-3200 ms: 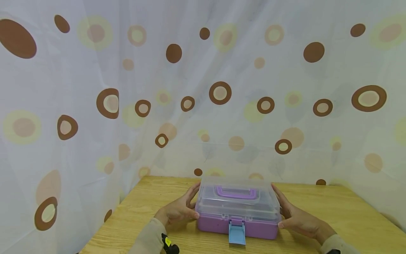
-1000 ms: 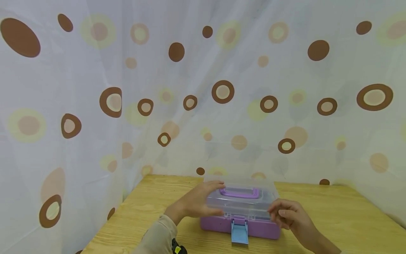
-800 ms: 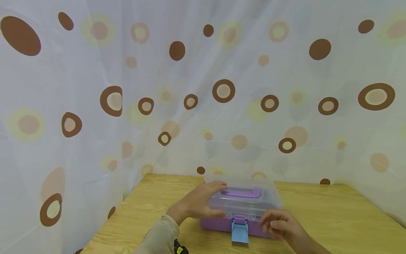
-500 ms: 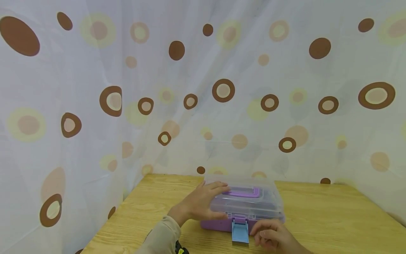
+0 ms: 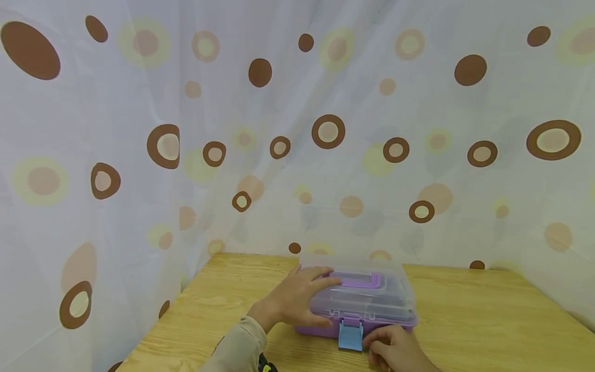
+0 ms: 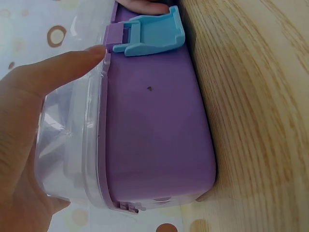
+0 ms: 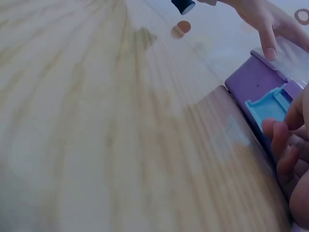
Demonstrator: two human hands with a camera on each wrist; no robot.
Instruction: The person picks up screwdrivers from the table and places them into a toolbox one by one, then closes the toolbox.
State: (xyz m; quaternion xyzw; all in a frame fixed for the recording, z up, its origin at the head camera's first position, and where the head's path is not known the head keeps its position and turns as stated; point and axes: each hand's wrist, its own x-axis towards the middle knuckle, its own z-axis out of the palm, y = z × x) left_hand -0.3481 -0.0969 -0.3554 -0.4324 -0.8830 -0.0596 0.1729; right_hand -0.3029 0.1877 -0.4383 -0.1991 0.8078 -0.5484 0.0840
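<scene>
A plastic storage box with a purple base (image 5: 318, 329) and a clear lid (image 5: 367, 302) sits on the table, its lid lowered onto the base. My left hand (image 5: 295, 300) rests on the lid's left part, fingers spread near the purple handle (image 5: 360, 283). In the left wrist view its thumb (image 6: 67, 67) lies at the lid's front edge, beside the latch. The light-blue latch (image 5: 350, 336) hangs out and down from the front. My right hand (image 5: 398, 352) has bent fingers at the latch's right edge, a fingertip (image 7: 268, 126) touching it; part of that hand is cut off below.
The wooden table (image 5: 483, 320) extends on both sides of the box. A white curtain with brown and yellow circles (image 5: 260, 119) hangs behind and to the left. A black wrist device (image 5: 266, 364) shows at the left sleeve.
Both hands have left the box's sides. The left has moved onto the lid; the right has come down and left to the latch. The latch's lower end now sits slightly higher.
</scene>
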